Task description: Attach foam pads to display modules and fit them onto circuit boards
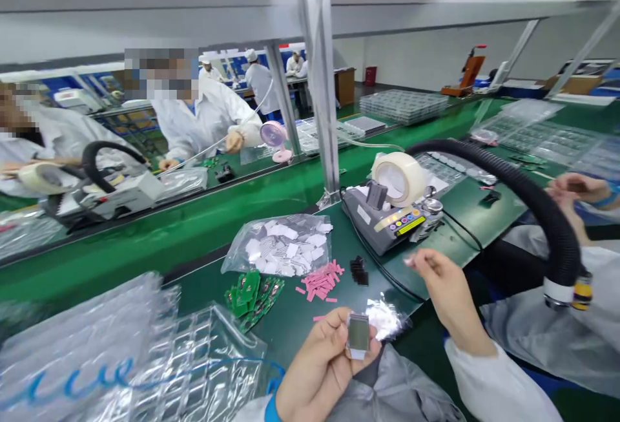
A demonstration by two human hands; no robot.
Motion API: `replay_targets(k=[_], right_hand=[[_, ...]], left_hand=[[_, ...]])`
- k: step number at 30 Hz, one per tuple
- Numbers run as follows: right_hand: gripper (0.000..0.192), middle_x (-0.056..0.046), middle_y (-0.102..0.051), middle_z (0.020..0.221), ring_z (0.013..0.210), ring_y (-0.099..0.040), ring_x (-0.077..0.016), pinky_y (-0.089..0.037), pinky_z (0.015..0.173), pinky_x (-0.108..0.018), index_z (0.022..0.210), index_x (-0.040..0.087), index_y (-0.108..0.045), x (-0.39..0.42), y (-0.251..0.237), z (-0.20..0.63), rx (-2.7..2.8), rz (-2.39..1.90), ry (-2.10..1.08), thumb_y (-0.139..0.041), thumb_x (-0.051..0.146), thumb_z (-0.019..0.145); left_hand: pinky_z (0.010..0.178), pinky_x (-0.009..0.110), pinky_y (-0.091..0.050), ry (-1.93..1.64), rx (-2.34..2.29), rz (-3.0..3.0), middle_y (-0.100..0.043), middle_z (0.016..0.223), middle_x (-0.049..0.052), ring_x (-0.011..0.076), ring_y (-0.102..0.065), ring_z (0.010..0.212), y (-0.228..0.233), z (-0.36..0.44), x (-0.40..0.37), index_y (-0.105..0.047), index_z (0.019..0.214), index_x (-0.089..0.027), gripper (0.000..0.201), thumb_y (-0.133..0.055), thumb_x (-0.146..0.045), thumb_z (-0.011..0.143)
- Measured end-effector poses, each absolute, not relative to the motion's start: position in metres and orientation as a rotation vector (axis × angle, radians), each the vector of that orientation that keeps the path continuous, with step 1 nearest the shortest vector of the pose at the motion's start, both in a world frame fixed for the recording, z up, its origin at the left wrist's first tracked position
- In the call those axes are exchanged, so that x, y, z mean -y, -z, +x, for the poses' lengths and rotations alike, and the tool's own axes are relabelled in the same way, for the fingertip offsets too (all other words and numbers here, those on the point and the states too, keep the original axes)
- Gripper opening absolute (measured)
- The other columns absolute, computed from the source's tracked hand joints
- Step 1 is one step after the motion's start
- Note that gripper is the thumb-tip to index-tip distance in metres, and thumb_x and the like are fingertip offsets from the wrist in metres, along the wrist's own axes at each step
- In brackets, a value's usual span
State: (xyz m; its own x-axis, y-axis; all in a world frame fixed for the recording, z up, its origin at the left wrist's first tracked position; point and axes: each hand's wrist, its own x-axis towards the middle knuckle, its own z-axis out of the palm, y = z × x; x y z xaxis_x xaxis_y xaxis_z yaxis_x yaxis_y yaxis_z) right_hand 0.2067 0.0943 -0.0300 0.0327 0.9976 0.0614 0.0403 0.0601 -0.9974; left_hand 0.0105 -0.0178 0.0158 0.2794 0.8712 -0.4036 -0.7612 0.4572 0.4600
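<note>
Closest to me is my left hand [317, 360], pinching a small rectangular grey display panel [358, 333] by its edges between thumb and fingertips, screen side facing up at me, low in the middle of the view over my grey lap cover [402, 390]. Bottom edge of the panel has a pale strip, can't really make out what it is.

My right hand [443, 283] is up and off to the right, above the edge of the dark green work mat [290, 318], fingers loosely curled. There's maybe a tiny pale bit at the fingertips, but it's too blurry to say whether I'm actually holding anything.

Just past the panel sits a crumpled clear plastic wrapper [385, 318]. Further back on the mat: a scatter of little pink strips [322, 280], a small stack of black parts [359, 270], a pile of green circuit boards [252, 293], and a clear bag of white squares [283, 247]. Behind those, a grey tape dispenser machine [387, 221] with a big roll of clear tape [400, 178].

A thick black corrugated hose [537, 202] arcs over on the right and partly blocks a neighbour's hands [576, 192]. Clear blister trays [145, 364] at lower left are cut off by the frame. Co-workers in white coats [203, 118] across the green belt are blurry.
</note>
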Motion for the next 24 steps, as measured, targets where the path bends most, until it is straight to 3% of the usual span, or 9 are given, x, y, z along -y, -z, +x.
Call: replay_targets(k=[2,5,9,15,21,24], right_hand=[[0.024,-0.007,-0.057,0.095,0.088,-0.054,-0.0186,-0.046,0.071,-0.028,0.071,0.019,-0.055,-0.058,0.008,0.198,1.539,-1.041,-1.184,-0.059,0.040,0.081],[0.021,-0.003,-0.048,0.087,0.082,-0.050,-0.0164,-0.044,0.072,-0.028,0.075,0.021,-0.051,-0.026,-0.026,0.181,1.959,-0.809,-1.201,-0.046,0.035,0.089],[0.017,-0.001,-0.044,0.086,0.087,-0.047,-0.0163,-0.042,0.076,-0.030,0.075,0.022,-0.044,-0.019,-0.043,0.154,2.185,-0.908,-1.190,-0.040,0.027,0.091],[0.017,-0.001,-0.044,0.086,0.087,-0.046,-0.0173,-0.042,0.074,-0.030,0.076,0.022,-0.044,-0.022,-0.026,0.129,2.276,-0.908,-1.094,-0.038,0.024,0.091],[0.011,-0.005,-0.048,0.088,0.086,-0.046,-0.0226,-0.037,0.077,-0.041,0.081,0.020,-0.043,-0.012,0.006,0.102,2.137,-0.968,-0.413,-0.051,0.026,0.084],[0.016,-0.005,-0.055,0.090,0.086,-0.051,-0.0217,-0.040,0.077,-0.039,0.090,0.021,-0.047,-0.013,0.014,0.085,2.312,-0.730,-0.682,-0.052,0.035,0.084]], left_hand=[[0.079,0.029,-0.048,-1.131,-0.674,0.172,-0.070,0.078,0.007,0.0124,-0.063,0.072,-0.014,0.010,0.020,-0.066,0.078,-0.013,0.022,-0.075,-0.028,0.065],[0.076,0.027,-0.049,-1.169,-0.699,0.151,-0.067,0.071,0.004,0.0098,-0.061,0.068,-0.011,0.009,0.024,-0.066,0.073,-0.011,0.016,-0.072,-0.026,0.069],[0.073,0.025,-0.049,-1.207,-0.697,0.092,-0.060,0.057,-0.001,0.0055,-0.054,0.056,-0.007,0.004,0.030,-0.064,0.064,-0.011,0.016,-0.070,-0.024,0.071],[0.078,0.029,-0.048,-1.244,-0.733,0.063,-0.062,0.063,0.002,0.0095,-0.058,0.065,-0.001,-0.010,0.042,-0.063,0.066,-0.010,0.018,-0.071,-0.026,0.070],[0.078,0.029,-0.045,-1.363,-0.785,0.088,-0.057,0.065,0.000,0.0074,-0.052,0.064,0.001,-0.021,0.056,-0.057,0.065,-0.013,0.018,-0.062,-0.024,0.078],[0.073,0.026,-0.044,-1.381,-0.877,0.138,-0.055,0.066,-0.002,0.0075,-0.050,0.064,-0.001,-0.035,0.070,-0.056,0.067,-0.014,0.015,-0.064,-0.024,0.076]])
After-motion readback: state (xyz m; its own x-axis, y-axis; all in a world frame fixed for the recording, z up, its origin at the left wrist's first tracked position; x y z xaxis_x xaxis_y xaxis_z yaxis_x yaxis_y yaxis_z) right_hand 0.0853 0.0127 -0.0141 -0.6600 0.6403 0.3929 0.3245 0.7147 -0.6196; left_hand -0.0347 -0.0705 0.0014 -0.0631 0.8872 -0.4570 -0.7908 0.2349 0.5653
